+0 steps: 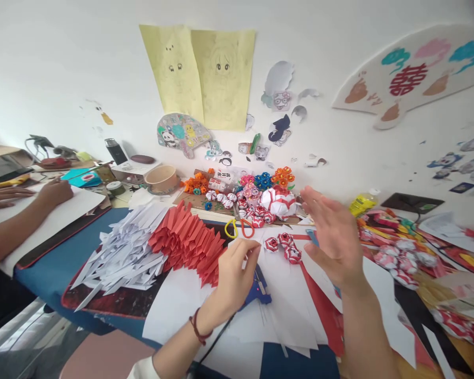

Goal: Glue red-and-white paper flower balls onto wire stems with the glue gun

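Note:
My left hand [235, 276] is raised over white paper sheets [174, 305], its thumb and fingers pinched together. Whatever may be between those fingertips is too small to make out. Partly hidden behind this hand lies a blue glue gun [260, 288] with a dark cord. My right hand [335, 239] is up on the right with fingers stretched and apart, holding nothing. Between the hands, several small red-and-white paper flowers [286, 246] sit on the sheets. Scissors [239, 228] with yellow and red handles lie just beyond. Folded red paper strips [187, 237] are heaped left of my left hand.
White paper strips [122, 247] pile up on a dark board. Finished paper flowers [260, 195] crowd the wall side. On the right are more flowers [405, 260], paper scraps and a yellow bottle [363, 202]. Another person's hand [57, 189] rests on paper at left.

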Motion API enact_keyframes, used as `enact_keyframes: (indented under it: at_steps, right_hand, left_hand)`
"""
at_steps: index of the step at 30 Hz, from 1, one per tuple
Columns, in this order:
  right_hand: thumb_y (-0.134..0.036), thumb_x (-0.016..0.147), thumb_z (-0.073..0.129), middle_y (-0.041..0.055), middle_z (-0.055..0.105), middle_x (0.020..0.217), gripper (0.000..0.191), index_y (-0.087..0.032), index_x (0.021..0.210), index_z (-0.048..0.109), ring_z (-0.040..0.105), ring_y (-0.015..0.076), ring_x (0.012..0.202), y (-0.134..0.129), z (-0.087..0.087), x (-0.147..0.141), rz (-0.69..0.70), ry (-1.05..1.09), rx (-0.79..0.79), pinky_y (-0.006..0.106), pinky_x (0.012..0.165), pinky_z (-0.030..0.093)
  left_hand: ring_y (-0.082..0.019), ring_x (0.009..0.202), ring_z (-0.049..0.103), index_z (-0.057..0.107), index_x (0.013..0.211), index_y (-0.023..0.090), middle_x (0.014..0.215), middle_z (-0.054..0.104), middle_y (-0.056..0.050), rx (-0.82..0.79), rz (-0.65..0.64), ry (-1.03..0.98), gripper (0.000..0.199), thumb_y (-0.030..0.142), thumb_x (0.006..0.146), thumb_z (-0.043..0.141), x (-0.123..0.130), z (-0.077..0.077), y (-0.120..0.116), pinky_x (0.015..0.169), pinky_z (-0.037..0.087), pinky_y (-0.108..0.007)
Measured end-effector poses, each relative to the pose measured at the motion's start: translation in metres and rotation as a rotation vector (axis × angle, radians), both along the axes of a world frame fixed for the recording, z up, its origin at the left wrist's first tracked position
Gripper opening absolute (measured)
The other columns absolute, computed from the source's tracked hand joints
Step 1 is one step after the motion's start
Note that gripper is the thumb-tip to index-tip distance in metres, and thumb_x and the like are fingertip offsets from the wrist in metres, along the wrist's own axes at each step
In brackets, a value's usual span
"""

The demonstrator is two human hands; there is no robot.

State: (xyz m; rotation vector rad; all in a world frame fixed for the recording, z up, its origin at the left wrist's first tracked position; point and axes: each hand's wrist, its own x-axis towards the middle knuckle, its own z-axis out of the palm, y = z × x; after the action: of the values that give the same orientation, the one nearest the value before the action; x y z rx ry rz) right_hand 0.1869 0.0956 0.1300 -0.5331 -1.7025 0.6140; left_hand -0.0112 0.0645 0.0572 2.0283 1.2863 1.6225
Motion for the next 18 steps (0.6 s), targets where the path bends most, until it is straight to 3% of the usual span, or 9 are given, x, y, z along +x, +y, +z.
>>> enact_keyframes:
  at_steps: [5,10,12,15,18]
  right_hand:
    - [-0.022,0.092,0.069,0.0027,0.056,0.152,0.056,-0.039,0.142,0.052,0.049,0.0307,0.146,0.0,-0.025,0.013,-0.055,0.106,-0.082,0.061,0.124,0.035]
    - [-0.021,0.092,0.067,0.0046,0.061,0.147,0.05,-0.038,0.139,0.056,0.053,0.0325,0.142,-0.019,-0.065,0.033,-0.134,0.117,-0.231,0.06,0.12,0.043]
    - [-0.022,0.089,0.069,0.0061,0.064,0.144,0.052,-0.035,0.139,0.058,0.056,0.0333,0.139,-0.029,-0.081,0.042,-0.158,0.087,-0.234,0.058,0.116,0.049]
    - [-0.024,0.088,0.07,0.0075,0.064,0.144,0.052,-0.034,0.138,0.059,0.058,0.0328,0.137,-0.043,-0.098,0.052,-0.217,0.049,-0.316,0.052,0.113,0.053]
    - [-0.03,0.087,0.072,0.0073,0.068,0.136,0.047,-0.035,0.133,0.062,0.063,0.0338,0.131,-0.049,-0.108,0.056,-0.325,0.077,-0.4,0.052,0.11,0.056]
  left_hand:
    - [-0.017,0.082,0.065,0.066,0.095,0.019,0.089,0.073,-0.004,0.07,0.21,0.234,0.01,0.016,0.1,0.057,-0.047,0.043,0.043,0.075,0.047,-0.028]
    - [-0.024,0.089,0.063,0.07,0.096,0.018,0.092,0.073,-0.009,0.148,0.424,0.703,0.021,0.023,0.103,0.051,-0.104,0.1,0.102,0.075,0.044,-0.034]
    - [-0.027,0.089,0.062,0.072,0.092,0.015,0.089,0.07,-0.013,0.168,0.51,0.946,0.028,0.017,0.102,0.045,-0.122,0.117,0.128,0.071,0.042,-0.036]
    - [-0.031,0.094,0.06,0.071,0.095,0.011,0.096,0.068,-0.018,0.2,0.409,1.317,0.025,0.002,0.093,0.048,-0.135,0.126,0.168,0.068,0.039,-0.037]
    - [-0.031,0.095,0.061,0.072,0.091,0.009,0.092,0.068,-0.019,0.154,0.243,1.506,0.022,-0.001,0.091,0.052,-0.135,0.11,0.206,0.067,0.037,-0.035]
